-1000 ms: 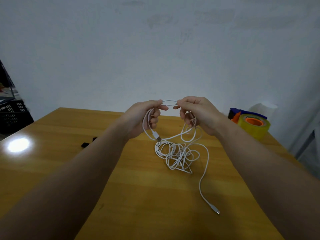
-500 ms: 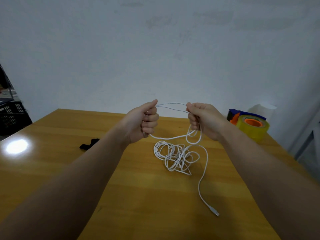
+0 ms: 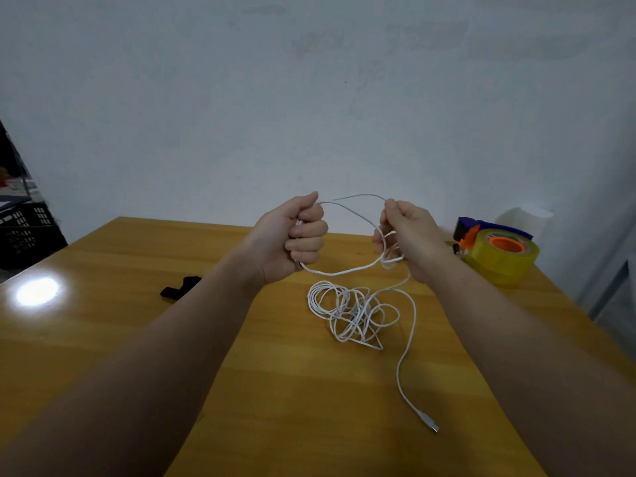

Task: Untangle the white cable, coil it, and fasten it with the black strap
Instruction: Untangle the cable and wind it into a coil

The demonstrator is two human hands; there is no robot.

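Both hands raised above the wooden table (image 3: 137,339). Left hand (image 3: 292,235) fisted, fingers curled tight round the white cable (image 3: 351,311); right hand (image 3: 406,235) pinching loops of it — strands span the gap between them. Remaining cable lies tangled on the table below, USB plug (image 3: 428,421) trailing near. Black strap (image 3: 179,287) lies left, untouched. Tape dispenser (image 3: 499,249) at far right.

Both bare forearms reach straight out, side by side. The left hand (image 3: 296,239) is fisted, thumb on top, around the thin white cable (image 3: 344,272); the right hand (image 3: 409,239) pinches it too, hands apart.
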